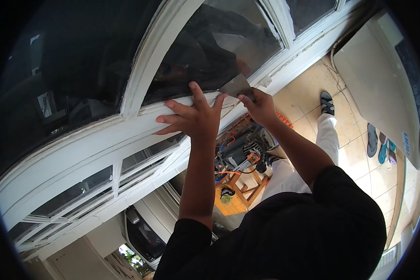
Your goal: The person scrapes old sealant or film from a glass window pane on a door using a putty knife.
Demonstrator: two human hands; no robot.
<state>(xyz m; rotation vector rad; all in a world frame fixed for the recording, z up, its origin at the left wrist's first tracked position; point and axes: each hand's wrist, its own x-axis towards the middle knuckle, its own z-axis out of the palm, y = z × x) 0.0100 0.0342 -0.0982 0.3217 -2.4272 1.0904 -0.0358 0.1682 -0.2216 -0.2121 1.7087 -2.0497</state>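
Pinched in the right hand (262,108) is a scraper (237,86): the grip is closed around its handle, which the fingers hide, and the flat grey blade sticks out up and to the left, its edge laid against the dark glass pane (219,42) just above the curved white rail. The right arm reaches up from the black sleeve at the lower right, forearm bare, wrist bent a little toward the glass.

The left hand (193,119) lies flat and spread on the white window frame (79,144), palm down on the curved rail, fingers fanned wide and pointing left and up, the thumb reaching toward the scraper blade without touching it. It grips nothing; it only presses on the painted wood. The left forearm runs almost straight down from it to the black sleeve at the bottom of the view.

Both hands sit close together at the lower edge of the arched pane, just right of the thick white bar that divides the two dark panes.

Far below, between the arms, a wooden stool (235,198) stands on the tiled floor (359,172) with a power tool (240,149) on top. A white trouser leg and a dark shoe (327,102) show to the right of it.
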